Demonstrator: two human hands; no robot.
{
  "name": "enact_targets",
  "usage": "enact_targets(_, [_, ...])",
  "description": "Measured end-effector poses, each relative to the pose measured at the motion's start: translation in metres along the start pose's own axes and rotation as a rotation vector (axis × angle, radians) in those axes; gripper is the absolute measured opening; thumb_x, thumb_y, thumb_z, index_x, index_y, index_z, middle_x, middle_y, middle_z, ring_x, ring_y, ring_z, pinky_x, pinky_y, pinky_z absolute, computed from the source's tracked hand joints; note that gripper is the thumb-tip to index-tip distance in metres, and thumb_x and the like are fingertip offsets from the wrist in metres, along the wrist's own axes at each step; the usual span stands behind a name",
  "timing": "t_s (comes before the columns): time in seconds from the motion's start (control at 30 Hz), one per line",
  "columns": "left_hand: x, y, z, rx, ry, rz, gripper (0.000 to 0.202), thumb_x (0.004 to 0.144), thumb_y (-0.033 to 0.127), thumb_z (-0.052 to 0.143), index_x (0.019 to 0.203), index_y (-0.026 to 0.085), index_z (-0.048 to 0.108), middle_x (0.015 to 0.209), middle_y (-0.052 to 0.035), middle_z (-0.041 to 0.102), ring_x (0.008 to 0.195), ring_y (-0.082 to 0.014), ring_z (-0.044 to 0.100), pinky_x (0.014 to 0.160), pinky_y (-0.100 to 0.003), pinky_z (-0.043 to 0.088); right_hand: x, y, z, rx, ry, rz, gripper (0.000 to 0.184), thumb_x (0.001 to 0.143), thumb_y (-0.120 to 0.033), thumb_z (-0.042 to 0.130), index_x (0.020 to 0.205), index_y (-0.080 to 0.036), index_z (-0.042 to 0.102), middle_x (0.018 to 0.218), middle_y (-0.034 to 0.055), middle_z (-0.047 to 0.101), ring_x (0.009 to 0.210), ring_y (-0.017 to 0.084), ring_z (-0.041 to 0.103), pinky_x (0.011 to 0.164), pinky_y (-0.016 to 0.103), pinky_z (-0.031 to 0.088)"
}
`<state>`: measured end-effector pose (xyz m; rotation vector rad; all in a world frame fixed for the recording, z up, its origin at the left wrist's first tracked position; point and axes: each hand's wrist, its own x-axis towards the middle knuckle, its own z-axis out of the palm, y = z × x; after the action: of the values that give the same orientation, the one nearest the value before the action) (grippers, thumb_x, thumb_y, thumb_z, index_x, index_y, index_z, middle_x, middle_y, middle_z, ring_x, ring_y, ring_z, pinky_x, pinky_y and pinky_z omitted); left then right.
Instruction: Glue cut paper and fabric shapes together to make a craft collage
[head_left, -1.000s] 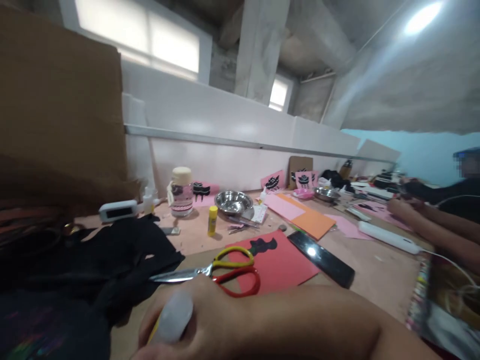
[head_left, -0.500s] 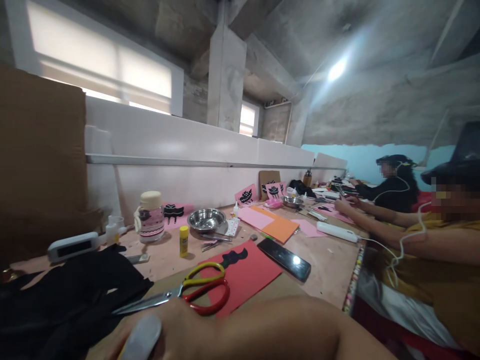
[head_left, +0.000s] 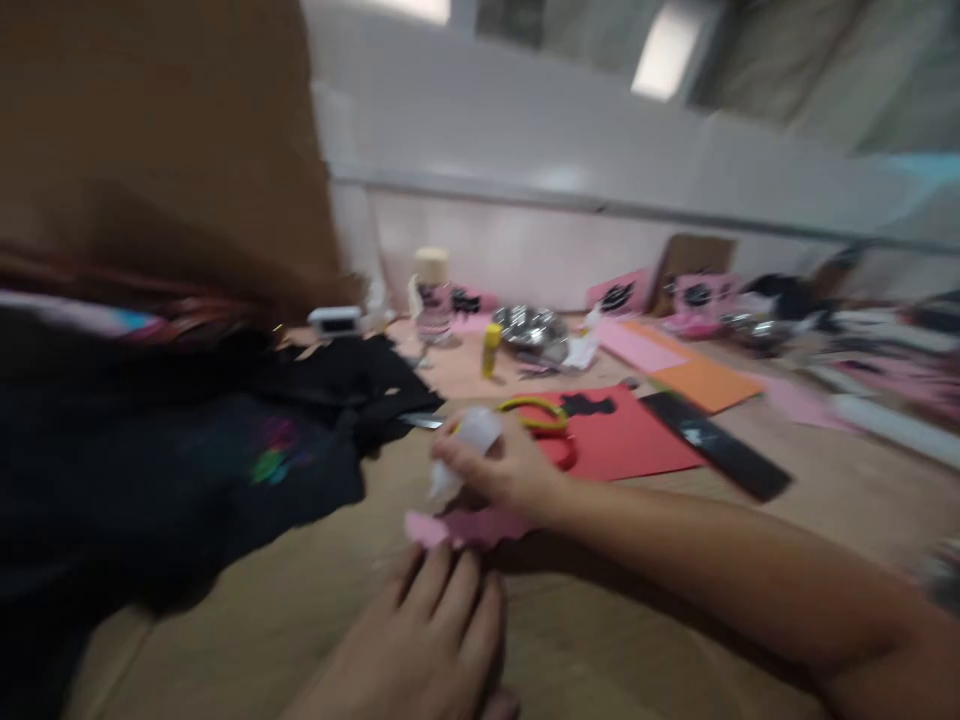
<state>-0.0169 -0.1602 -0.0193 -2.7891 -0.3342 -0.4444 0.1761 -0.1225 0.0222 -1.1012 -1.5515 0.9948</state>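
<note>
My right hand (head_left: 517, 470) grips a white squeeze bottle (head_left: 480, 430), its nozzle tilted down to the left over a wavy-edged pink cutout (head_left: 487, 527). My left hand (head_left: 427, 630) lies with stretched fingers, the tips at the near edge of the cutout. Both hands are over a brown cardboard sheet (head_left: 300, 620). Just behind my right hand are scissors (head_left: 534, 405) with one yellow and one red handle, partly hidden by it. Red paper (head_left: 637, 440) with a black cut shape (head_left: 589, 404) lies beyond. The view is blurred by motion.
Black cloth (head_left: 187, 480) covers the left side. Farther back stand a yellow glue stick (head_left: 490, 350), a lidded bottle (head_left: 433, 300) and a metal bowl (head_left: 532, 330). A phone (head_left: 716, 445) and orange paper (head_left: 697, 382) lie to the right. A cardboard panel (head_left: 157, 130) rises at left.
The view has swung left and down. My left hand and the pink cutout have come into sight. The bottle stays in my right hand, now with its nozzle over the cutout.
</note>
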Motion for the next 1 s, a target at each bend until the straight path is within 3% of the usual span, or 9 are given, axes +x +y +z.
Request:
enact_targets(0.07, [0.006,-0.001,-0.001,-0.043,-0.056,0.004,0.057,0.1,0.058,0.053,0.129,0.012,0.069,0.125,-0.0178,0.073,0.115,-0.0345,0.068,0.098,-0.046,0.053,0.002,0.003,-0.004,0.029,0.01,0.024,0.05,0.085,-0.068,0.07,0.083,-0.02,0.06,0.07,-0.0036,0.056,0.063,0.012,0.053,0.057,0.023,0.042])
enact_targets(0.13, [0.012,-0.002,-0.003,-0.053,-0.052,-0.006,0.056,0.099,0.058,0.056,0.124,0.01,0.07,0.119,-0.0173,0.075,0.11,-0.0346,0.07,0.093,-0.046,0.055,0.004,0.002,-0.005,-0.051,0.043,0.012,0.051,0.086,-0.069,0.069,0.083,-0.019,0.061,0.067,-0.0034,0.056,0.059,0.013,0.054,0.054,0.024,0.042])
enact_targets(0.27, [0.013,-0.001,-0.003,-0.019,0.013,0.014,0.051,0.104,0.055,0.05,0.121,0.011,0.071,0.114,-0.0144,0.077,0.104,-0.0323,0.072,0.088,-0.046,0.057,0.006,-0.006,0.002,-0.122,-0.03,-0.013,0.051,0.087,-0.069,0.067,0.082,-0.019,0.061,0.068,-0.0007,0.06,0.059,0.014,0.058,0.052,0.025,0.045])
enact_targets(0.4, [0.01,0.005,0.007,0.052,0.114,-0.019,0.03,0.107,0.028,0.045,0.113,0.016,0.071,0.107,-0.0079,0.079,0.098,-0.0279,0.074,0.085,-0.044,0.058,0.009,-0.004,0.012,-0.055,-0.095,-0.004,0.044,0.088,-0.063,0.069,0.081,-0.02,0.061,0.067,-0.0015,0.059,0.056,0.013,0.056,0.048,0.023,0.044])
enact_targets(0.5, [0.011,0.011,0.016,0.109,0.187,-0.114,0.03,0.103,0.014,0.042,0.105,0.02,0.071,0.101,-0.0032,0.08,0.094,-0.0254,0.074,0.084,-0.043,0.059,0.011,0.004,0.014,-0.019,-0.053,-0.002,0.046,0.09,-0.064,0.068,0.076,-0.02,0.06,0.067,-0.0013,0.059,0.056,0.012,0.055,0.047,0.023,0.043])
enact_targets(0.67, [0.016,0.022,0.026,0.13,0.263,-0.217,0.029,0.104,0.016,0.042,0.102,0.02,0.071,0.096,-0.0014,0.08,0.089,-0.0245,0.072,0.081,-0.042,0.058,0.009,0.01,0.011,-0.003,0.019,0.085,0.05,0.088,-0.069,0.068,0.078,-0.02,0.063,0.063,-0.0028,0.058,0.052,0.011,0.053,0.047,0.022,0.044])
enact_targets(0.87, [0.013,0.023,0.027,0.122,0.301,-0.254,0.031,0.102,0.009,0.041,0.104,0.019,0.071,0.097,-0.0011,0.079,0.095,-0.0241,0.07,0.089,-0.043,0.056,0.006,-0.001,0.006,0.024,-0.044,0.023,0.042,0.08,-0.064,0.079,0.086,-0.023,0.069,0.074,0.001,0.068,0.062,0.016,0.064,0.054,0.026,0.053])
enact_targets(1.0, [0.011,0.016,0.021,0.091,0.256,-0.188,0.031,0.102,0.009,0.04,0.102,0.019,0.07,0.098,-0.0016,0.08,0.093,-0.0234,0.072,0.084,-0.041,0.058,0.008,-0.008,0.004,-0.128,0.018,-0.049,0.03,0.078,-0.047,0.086,0.092,-0.025,0.072,0.089,0.0023,0.073,0.067,0.016,0.066,0.053,0.024,0.052])
